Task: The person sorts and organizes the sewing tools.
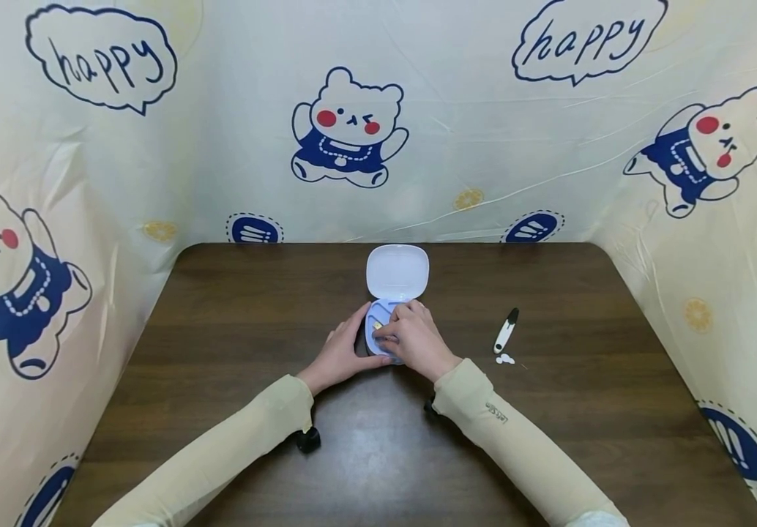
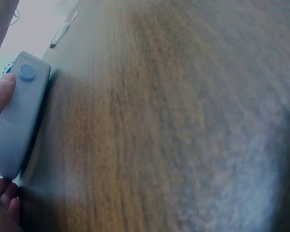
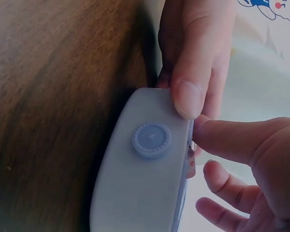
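A small light-blue case point(image 1: 372, 340) with compartments lies on the table, its white lid point(image 1: 397, 272) raised at the back. My left hand point(image 1: 339, 356) grips the case at its left side and front; its thumb point(image 2: 2, 94) lies beside a round blue button point(image 2: 27, 73) on the front wall. Over the case, my right hand point(image 1: 418, 340) reaches in with bent fingers. A small yellowish piece point(image 1: 378, 326) shows by these fingertips. In the right wrist view the right thumb point(image 3: 227, 137) touches the rim; whether anything is pinched is hidden.
A slim white pen-like tool point(image 1: 506, 331) with a black end lies to the right on the brown table point(image 1: 253, 293). Several small white pieces point(image 1: 504, 359) lie just in front of it. Printed cloth point(image 1: 240, 132) hangs behind and at both sides.
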A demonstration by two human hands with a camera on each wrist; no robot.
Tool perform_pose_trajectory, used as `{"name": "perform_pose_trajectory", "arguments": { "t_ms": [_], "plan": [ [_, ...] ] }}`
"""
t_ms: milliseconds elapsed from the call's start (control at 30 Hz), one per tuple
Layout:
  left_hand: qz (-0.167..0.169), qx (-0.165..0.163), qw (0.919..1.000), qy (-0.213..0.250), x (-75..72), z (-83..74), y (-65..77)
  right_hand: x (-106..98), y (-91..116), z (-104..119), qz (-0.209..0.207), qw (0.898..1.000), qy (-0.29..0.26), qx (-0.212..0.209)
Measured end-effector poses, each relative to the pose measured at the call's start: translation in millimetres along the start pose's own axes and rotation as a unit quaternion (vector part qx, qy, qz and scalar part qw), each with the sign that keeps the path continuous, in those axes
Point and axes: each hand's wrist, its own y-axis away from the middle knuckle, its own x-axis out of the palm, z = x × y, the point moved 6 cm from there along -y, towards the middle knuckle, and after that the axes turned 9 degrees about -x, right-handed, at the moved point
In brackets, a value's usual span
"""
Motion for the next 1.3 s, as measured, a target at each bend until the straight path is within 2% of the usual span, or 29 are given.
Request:
{"name": "perform_pose_trajectory", "arguments": {
  "t_ms": [667, 933, 1300],
  "plan": [
    [0.005, -0.016, 0.9999, 0.002, 1.6, 1.9, 0.3, -3, 2, -2, 0.054, 0.999, 0.004, 0.0],
    [0.006, -0.012, 0.9999, 0.005, 1.4, 0.6, 0.4, -17, 9, -7, -0.002, 1.0, -0.02, 0.011],
    [0.004, -0.01, 0.9999, 0.006, -0.9, -0.6, 2.2, -33, 31, -22, -0.041, 0.998, 0.001, 0.046]
  ]
}}
